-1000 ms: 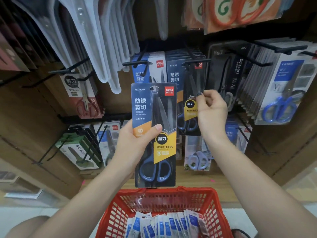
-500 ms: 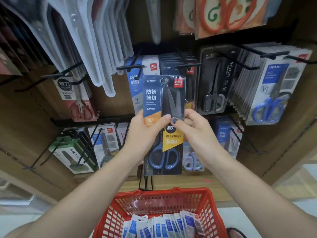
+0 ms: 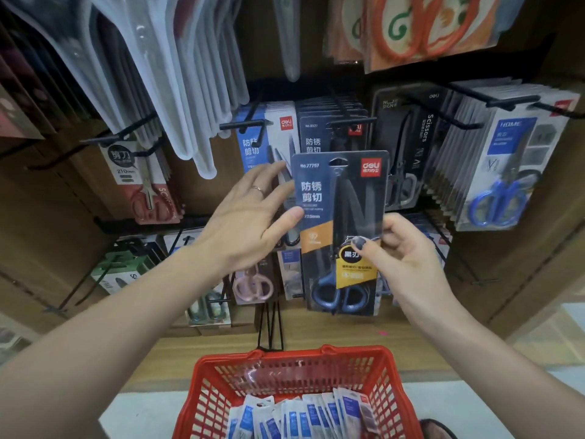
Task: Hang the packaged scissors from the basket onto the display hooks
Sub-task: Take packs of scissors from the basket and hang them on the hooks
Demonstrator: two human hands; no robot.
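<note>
Red plastic basket (image 3: 205,394) sits at the bottom centre of the frame, packets of scissors (image 3: 304,416) standing inside. Above it, mid-frame, the right hand (image 3: 399,251) pinches a dark scissors package (image 3: 342,229) by its right edge, holding it upright. The left hand (image 3: 243,223) is spread flat, thumb touching the package's left edge. Behind, black display hooks (image 3: 243,125) carry hanging scissor packs (image 3: 512,160).

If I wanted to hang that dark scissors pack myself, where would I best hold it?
Probably pinch the scissors pack at its lower right edge, coming from the right as the right hand does. The flat card is upright, and a low grip leaves the hanging slot at the top free for a hook.
</note>
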